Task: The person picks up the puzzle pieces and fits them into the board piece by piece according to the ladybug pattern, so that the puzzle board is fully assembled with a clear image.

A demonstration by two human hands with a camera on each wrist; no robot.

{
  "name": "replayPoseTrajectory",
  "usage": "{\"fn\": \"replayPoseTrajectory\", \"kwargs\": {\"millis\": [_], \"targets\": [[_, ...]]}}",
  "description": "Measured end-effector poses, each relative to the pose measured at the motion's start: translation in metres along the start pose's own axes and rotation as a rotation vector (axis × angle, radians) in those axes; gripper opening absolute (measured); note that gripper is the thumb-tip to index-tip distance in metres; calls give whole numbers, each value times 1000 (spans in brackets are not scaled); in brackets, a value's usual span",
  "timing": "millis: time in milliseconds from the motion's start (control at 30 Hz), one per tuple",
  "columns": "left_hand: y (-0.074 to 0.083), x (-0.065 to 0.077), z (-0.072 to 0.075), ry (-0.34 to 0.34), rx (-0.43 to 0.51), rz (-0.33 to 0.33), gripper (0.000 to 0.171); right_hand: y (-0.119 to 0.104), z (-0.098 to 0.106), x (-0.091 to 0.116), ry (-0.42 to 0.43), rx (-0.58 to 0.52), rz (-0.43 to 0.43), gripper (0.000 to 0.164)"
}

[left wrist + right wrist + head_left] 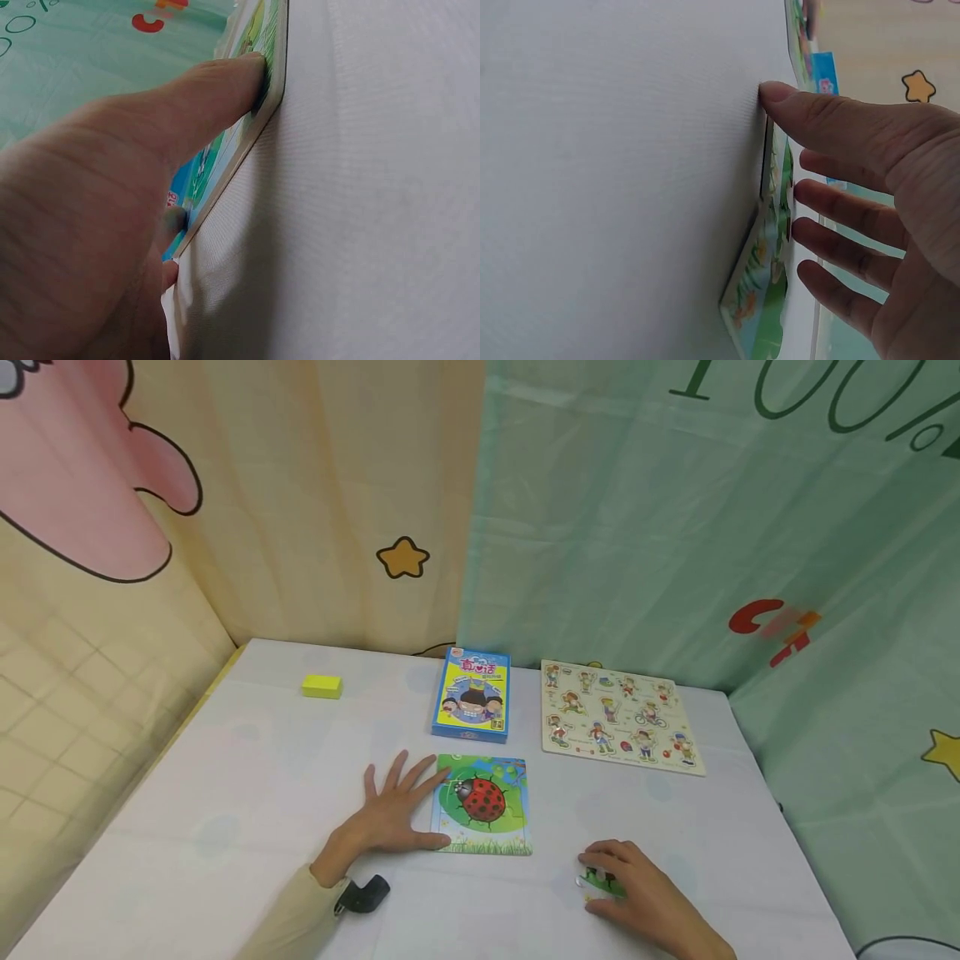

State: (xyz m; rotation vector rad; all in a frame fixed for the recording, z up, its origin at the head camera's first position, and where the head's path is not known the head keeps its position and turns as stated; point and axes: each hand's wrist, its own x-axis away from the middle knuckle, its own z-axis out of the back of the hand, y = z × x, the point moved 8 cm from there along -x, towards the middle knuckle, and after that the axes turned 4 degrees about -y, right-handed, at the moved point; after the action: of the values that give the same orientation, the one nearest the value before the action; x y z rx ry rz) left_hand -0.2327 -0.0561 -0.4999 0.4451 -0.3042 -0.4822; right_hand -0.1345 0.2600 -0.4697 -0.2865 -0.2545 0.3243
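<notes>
A square ladybug jigsaw puzzle (pixel 483 802) lies face up near the middle of the table. My left hand (pixel 393 817) spreads over its left edge, with the thumb on the lower left corner and a fingertip on the upper left part. In the left wrist view the thumb (pixel 217 86) lies straight on the puzzle's printed top. To the right, my right hand (pixel 648 893) hovers low over loose puzzle pieces (pixel 604 883), partly hiding them. The right wrist view shows these green pieces (pixel 757 300) on the cloth, the thumb tip beside them and the loosely bent fingers close over them.
Behind the puzzle lies a blue and yellow card box (pixel 472 696). A wooden peg board (pixel 618 717) with sports figures is at the back right. A small yellow block (pixel 322 687) sits at the back left. Printed curtains (pixel 360 485) hang along the table's far edge.
</notes>
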Motion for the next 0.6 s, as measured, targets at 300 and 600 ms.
{"fn": "replayPoseTrajectory", "kwargs": {"millis": [300, 600], "targets": [[2, 3, 2, -6, 15, -1, 99, -3, 1, 1, 30, 25, 6, 40], [1, 2, 1, -7, 10, -2, 99, -12, 8, -7, 133, 32, 90, 34]]}}
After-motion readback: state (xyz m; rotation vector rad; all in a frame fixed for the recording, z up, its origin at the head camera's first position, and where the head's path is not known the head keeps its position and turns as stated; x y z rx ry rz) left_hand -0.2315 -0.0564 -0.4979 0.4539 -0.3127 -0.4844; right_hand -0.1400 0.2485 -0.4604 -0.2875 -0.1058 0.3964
